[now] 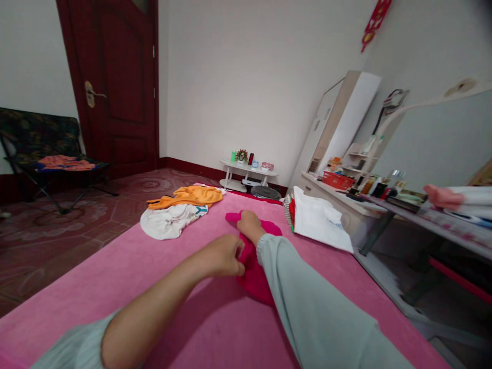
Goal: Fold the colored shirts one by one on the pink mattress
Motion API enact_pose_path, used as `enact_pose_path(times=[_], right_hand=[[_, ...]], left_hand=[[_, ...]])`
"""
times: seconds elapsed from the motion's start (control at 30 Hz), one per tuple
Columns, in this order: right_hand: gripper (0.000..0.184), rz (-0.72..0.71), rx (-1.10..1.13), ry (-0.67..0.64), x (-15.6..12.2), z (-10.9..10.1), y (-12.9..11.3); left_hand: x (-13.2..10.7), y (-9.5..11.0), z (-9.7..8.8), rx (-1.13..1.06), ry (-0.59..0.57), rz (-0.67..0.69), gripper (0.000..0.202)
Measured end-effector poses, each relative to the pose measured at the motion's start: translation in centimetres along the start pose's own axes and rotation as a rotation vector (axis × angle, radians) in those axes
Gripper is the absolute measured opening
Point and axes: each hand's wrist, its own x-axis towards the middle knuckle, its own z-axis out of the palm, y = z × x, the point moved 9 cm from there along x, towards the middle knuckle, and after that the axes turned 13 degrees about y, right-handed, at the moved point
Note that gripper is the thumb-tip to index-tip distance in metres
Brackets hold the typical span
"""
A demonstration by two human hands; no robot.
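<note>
From my remote seat, I have my left hand (226,254) pinching the crumpled bright magenta cloth (258,287), between the pink plush-covered bed's (103,287) side edges; my right hand (250,224) curls over its far end, grip uncertain. Uneven tugging could bunch it.

Right sleeve (315,302) was pale grey-green, plain, loose, softly creased, full length. Its cuff (261,248) was gathered, finely puckered, snug. Left sleeve (79,344) matched in colour but ended near elbow; edge stood loose, soft folds showed behind it. Left forearm (154,307) was bare below that edge. Left hand (223,256) and right hand (249,225) were bare.
</note>
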Motion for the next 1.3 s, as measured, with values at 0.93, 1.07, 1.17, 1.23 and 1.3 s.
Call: enact_pose_path(times=[0.93,1.07,1.17,1.23,1.3], right_hand=[[0.02,-0.066,0.19,0.172,-10.1,-11.4,9.6],[0.022,-0.298,0.18,-0.14,-13.3,-7.7,2.7],[0.041,-0.405,0.092,-0.352,-15.8,-5.6,0.5],[0.047,-0.435,0.04,-0.446,-16.7,-4.8,0.1],[0.048,-0.434,0.009,-0.482,-16.9,-4.6,0.1]], left_hand=[[-2.3,4.7,8.3,-0.13,-0.045,0.203,0.02],[2.1,-2.2,4.1,-0.243,0.19,-0.01,0.019],[4.1,-8.6,1.9,-0.395,0.342,-0.271,0.01],[5.0,-11.4,1.5,-0.447,0.384,-0.401,0.007],[6.2,-12.8,1.8,-0.493,0.385,-0.479,0.011]])
